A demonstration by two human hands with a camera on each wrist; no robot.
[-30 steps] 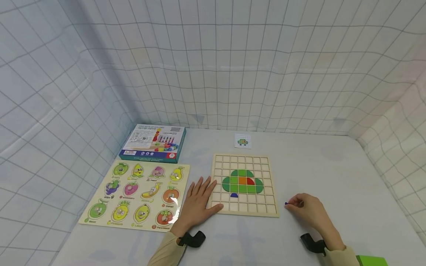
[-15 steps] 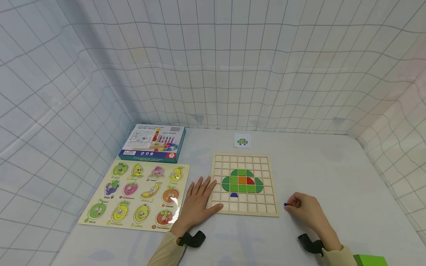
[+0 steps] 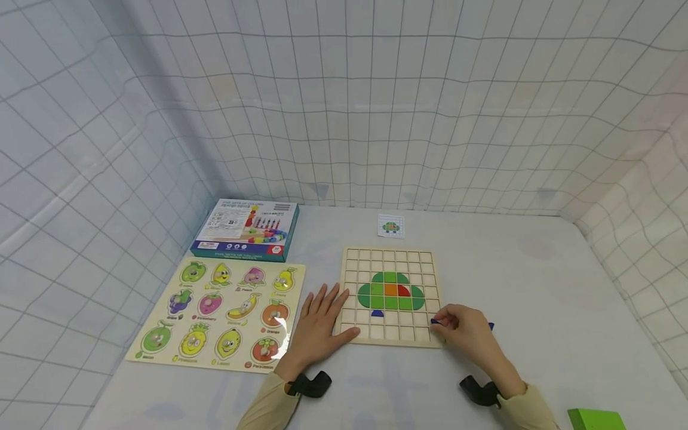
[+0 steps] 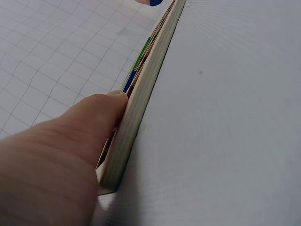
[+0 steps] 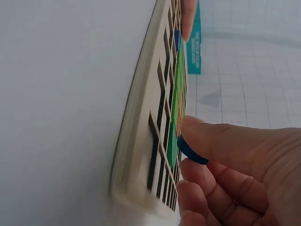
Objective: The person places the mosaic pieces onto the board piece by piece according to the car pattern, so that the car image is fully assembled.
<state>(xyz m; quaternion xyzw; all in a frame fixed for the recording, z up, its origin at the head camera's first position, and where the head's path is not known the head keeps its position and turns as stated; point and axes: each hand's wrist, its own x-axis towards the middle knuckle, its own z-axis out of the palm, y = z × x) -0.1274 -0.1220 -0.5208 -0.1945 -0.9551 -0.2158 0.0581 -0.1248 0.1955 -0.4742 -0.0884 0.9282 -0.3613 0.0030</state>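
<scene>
A white table [image 3: 537, 298] w/ white grid cloth walls [image 3: 344, 119] all round. On the left lie a fruit puzzle [image 3: 220, 316] & a teal box [image 3: 245, 230]. A small card [image 3: 390, 226] lies behind the grid board [image 3: 392, 263]. A green block [image 3: 593, 419] sits at the near right corner.

The board is pale wood w/ lots of little squares. In the middle is a green shape w/ an orange & a red bit, plus a blue bit under it.

Left hand [image 3: 317, 328] lies flat, fingers spread, thumb pressed on the board's left edge. Right hand [image 3: 467, 334] pinches a small blue piece [image 5: 190, 150] over the board's near right corner. Another blue bit [image 3: 490, 326] lies on the table just beside that hand.
</scene>
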